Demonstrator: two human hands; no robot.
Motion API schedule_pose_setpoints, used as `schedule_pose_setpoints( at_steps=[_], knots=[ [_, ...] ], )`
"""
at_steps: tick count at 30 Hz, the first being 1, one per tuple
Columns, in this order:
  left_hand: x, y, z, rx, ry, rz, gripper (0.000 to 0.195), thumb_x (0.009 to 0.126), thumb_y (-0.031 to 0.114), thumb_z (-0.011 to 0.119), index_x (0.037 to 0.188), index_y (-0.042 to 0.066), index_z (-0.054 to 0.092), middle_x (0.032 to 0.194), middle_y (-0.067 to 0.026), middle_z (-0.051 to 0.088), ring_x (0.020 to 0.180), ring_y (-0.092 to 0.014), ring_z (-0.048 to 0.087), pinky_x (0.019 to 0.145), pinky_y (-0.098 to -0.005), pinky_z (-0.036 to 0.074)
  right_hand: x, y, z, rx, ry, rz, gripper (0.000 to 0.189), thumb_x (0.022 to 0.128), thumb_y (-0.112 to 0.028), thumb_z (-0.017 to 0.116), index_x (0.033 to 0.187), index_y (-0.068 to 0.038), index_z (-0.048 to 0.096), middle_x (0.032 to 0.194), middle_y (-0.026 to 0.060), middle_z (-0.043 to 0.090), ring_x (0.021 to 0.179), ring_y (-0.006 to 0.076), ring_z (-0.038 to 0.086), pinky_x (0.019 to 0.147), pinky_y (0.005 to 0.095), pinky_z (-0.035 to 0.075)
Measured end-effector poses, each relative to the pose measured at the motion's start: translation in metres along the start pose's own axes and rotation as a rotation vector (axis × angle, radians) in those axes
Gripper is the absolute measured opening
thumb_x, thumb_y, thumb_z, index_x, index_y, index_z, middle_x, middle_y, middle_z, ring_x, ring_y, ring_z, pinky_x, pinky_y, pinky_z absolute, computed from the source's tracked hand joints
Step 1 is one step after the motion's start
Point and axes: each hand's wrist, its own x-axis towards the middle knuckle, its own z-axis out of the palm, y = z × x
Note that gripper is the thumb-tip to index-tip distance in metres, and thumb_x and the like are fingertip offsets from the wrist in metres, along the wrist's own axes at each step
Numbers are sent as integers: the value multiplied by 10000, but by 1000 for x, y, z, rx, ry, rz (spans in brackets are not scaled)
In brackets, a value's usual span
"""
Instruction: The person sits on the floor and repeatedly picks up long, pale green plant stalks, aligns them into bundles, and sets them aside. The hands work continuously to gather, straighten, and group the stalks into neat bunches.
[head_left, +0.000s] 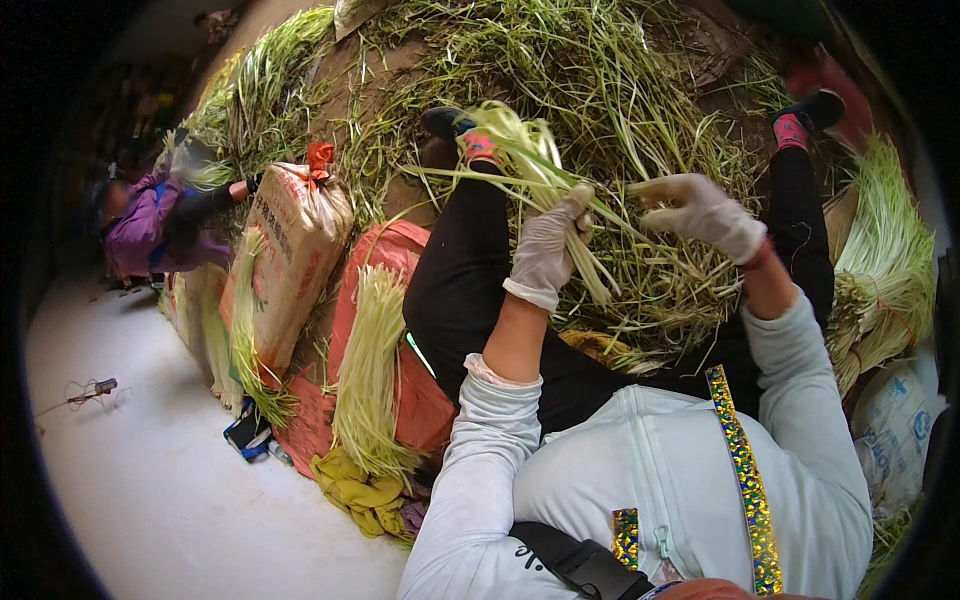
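My left hand (551, 236), in a white glove, is closed around a small bunch of long pale-green leafy stalks (525, 146), probably chives or similar greens. The stalks' narrower ends stick out below the fist, while the wider part of the bunch leans up and left over a shoe. To the right of it, my right hand (697, 210), also gloved, hovers slightly blurred with its fingers apart. No stalk can be made out in its grasp. Beneath both hands, between my legs, lies a loose heap of green and yellowed leaves (637, 300).
A neat stack of stalks (371, 352) rests on a red sack (382, 255) at my left. Beyond it stands a tied, printed sack (289, 247) with another bundle (246, 315) against it. Tied bundles (877, 300) lie right. A person in purple (150, 225) sits far left.
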Motion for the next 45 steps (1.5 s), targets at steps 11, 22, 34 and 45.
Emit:
schedule_pose_setpoints(
  at_steps=[11, 22, 34, 45],
  knots=[
    [5, -7, -14, -217, -221, -117, 147, 844, 82, 633, 976, 37, 585, 705, 18, 559, 545, -35, 514, 438, -191, 429, -18, 44, 45, 744, 393, 130, 147, 865, -155, 608, 879, -8, 606, 686, 7, 583, 557, 58, 511, 493, 212, 399],
    [-2, 12, -6, -302, -335, -16, 143, 878, 142, 594, 933, 12, 572, 664, 6, 536, 521, -32, 496, 466, -190, 434, -45, -11, 52, 132, 67, -273, 436, 878, -101, 577, 1288, -23, 452, 1178, 159, 550, 1021, 219, 565, 878, 323, 446],
    [7, -13, -15, -213, -303, -5, 184, 943, 313, 487, 885, 147, 543, 715, 39, 526, 494, -49, 477, 448, -179, 442, -43, -16, 67, 75, 134, -148, 337, 883, -105, 571, 1201, -1, 536, 791, 56, 626, 674, 99, 527, 606, 258, 431],
    [-2, 46, -28, -333, -82, 288, 212, 957, 313, 453, 806, 172, 494, 630, 63, 462, 456, -32, 417, 425, -186, 416, -97, 56, -1, -762, 6, 332, 432, 755, -154, 651, 1173, -90, 563, 1035, 179, 594, 909, 348, 578, 792, 374, 480]
  ],
)
